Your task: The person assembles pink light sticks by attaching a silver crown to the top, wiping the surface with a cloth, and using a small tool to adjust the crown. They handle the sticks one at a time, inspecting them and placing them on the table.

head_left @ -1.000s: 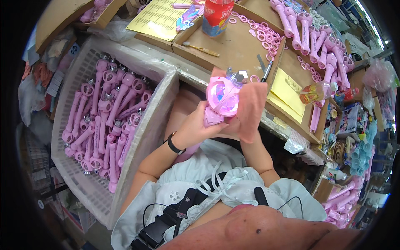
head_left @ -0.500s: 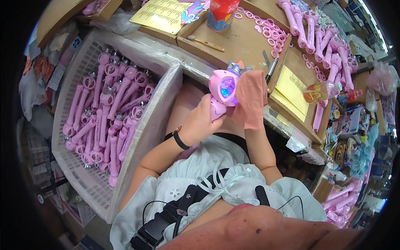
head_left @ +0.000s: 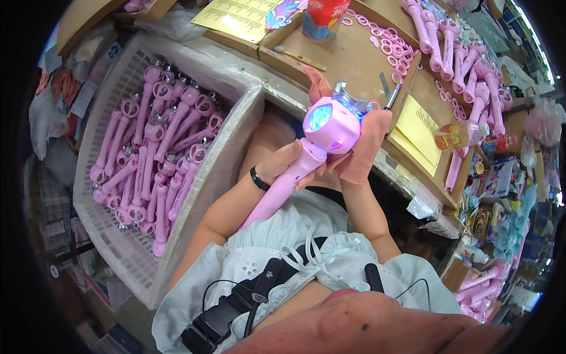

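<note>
Over my lap, a pink toy wand (head_left: 293, 180) lies slanted, its handle running down toward my waist. Its round head glows blue and violet through a window and bears a silver crown (head_left: 350, 104). My left hand (head_left: 279, 163) is closed round the upper handle, just below the head. A salmon-coloured cloth (head_left: 367, 146) is in my right hand (head_left: 338, 163), pressed to the side and back of the wand's head. The cloth hides much of that hand, and one corner of it sticks out beyond the head.
On the left, a white plastic basket (head_left: 127, 62) holds many similar wands. A cardboard tray (head_left: 330, 59) ahead carries pink rings (head_left: 396, 52), a brush (head_left: 300, 57), a red-and-blue cup (head_left: 323, 20) and a knife-like tool (head_left: 392, 96). More wands, yellow sheets (head_left: 416, 131) and a drink bottle (head_left: 458, 135) lie right.
The wand has turned, so its window faces more to the left and its long handle shows. The cloth has shifted from the head's right side to round its back.
</note>
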Demonstrator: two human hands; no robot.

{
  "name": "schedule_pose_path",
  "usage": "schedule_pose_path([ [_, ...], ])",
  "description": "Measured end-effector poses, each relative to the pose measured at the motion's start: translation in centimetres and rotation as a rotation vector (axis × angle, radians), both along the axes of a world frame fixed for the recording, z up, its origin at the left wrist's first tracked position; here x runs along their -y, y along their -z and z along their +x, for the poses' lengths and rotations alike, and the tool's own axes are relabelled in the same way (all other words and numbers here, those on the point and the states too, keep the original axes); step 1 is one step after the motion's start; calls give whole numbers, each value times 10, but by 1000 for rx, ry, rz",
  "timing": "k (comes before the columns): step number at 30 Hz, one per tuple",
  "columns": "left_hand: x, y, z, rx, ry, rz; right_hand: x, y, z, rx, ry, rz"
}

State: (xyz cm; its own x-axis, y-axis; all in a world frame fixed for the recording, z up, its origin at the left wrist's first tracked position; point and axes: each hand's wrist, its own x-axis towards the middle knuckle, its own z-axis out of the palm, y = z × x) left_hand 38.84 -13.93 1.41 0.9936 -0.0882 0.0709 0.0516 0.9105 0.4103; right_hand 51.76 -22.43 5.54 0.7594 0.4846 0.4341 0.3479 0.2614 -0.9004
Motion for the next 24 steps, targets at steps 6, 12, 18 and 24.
schedule_pose_path([
  [6, -6, -4, -8, -267, -296, 396, 7, 4, -41, -224, -258, -71],
  [12, -7, -11, -12, -197, -242, 355, 9, -20, -14, -72, -289, -175],
  [18, -10, -10, -16, -126, -201, 291, -17, -53, 81, 578, -25, -257],
  [24, -15, -12, -21, -124, -218, 265, -82, -57, 169, 126, -288, -157],
])
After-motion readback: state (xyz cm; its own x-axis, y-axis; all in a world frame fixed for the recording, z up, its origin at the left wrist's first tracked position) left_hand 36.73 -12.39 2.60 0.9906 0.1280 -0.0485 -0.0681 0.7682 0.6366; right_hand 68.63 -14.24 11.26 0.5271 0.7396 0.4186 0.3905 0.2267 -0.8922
